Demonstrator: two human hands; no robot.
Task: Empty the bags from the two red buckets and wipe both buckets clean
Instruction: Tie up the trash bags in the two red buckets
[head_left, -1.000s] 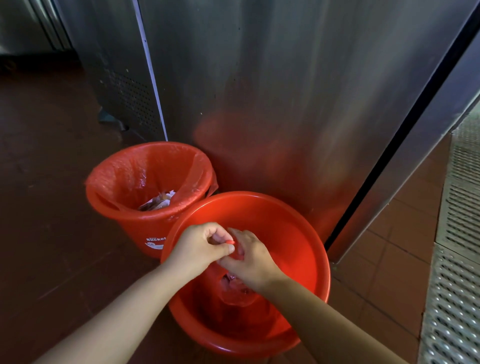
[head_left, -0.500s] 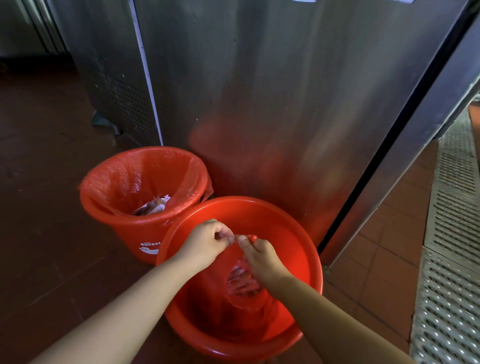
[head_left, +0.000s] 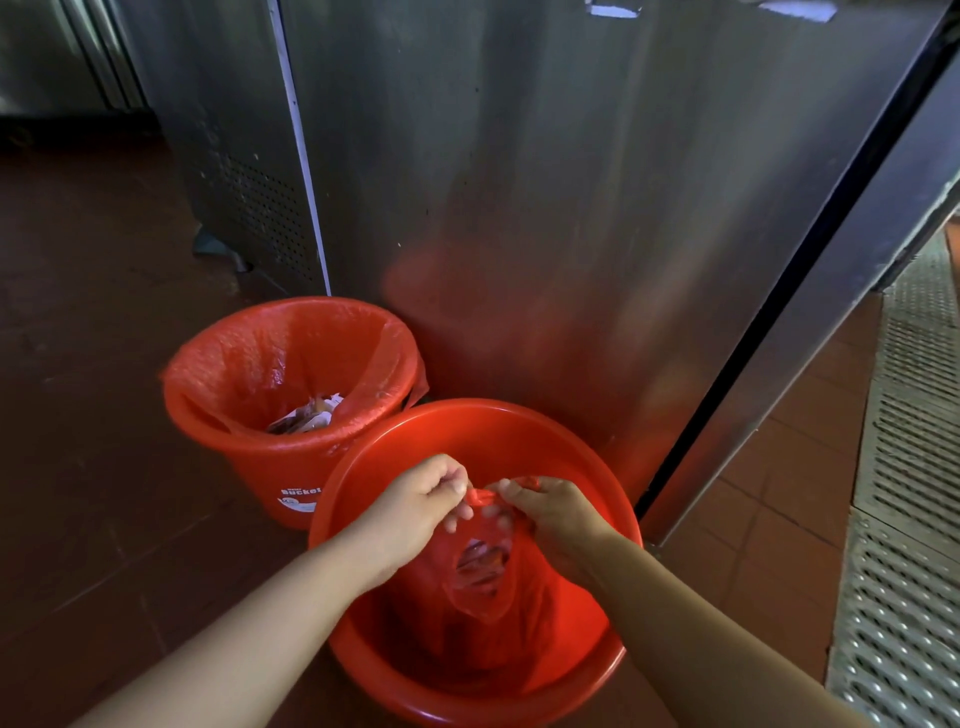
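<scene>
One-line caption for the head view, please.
Both hands, left hand and right hand, pinch a red bag over the near bucket; the far bucket remains lined.

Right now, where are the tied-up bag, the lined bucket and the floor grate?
tied red bag (head_left: 480, 582), head view, its hanging belly.
lined red bucket (head_left: 260, 467), head view, its outer wall.
metal floor grate (head_left: 914, 415), head view, its slotted top.

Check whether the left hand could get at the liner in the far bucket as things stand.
Probably yes, once freed. The lined bucket sits open-topped just ahead of the left hand with nothing between them, but both hands now pinch the small red bag over the near bucket.
</scene>
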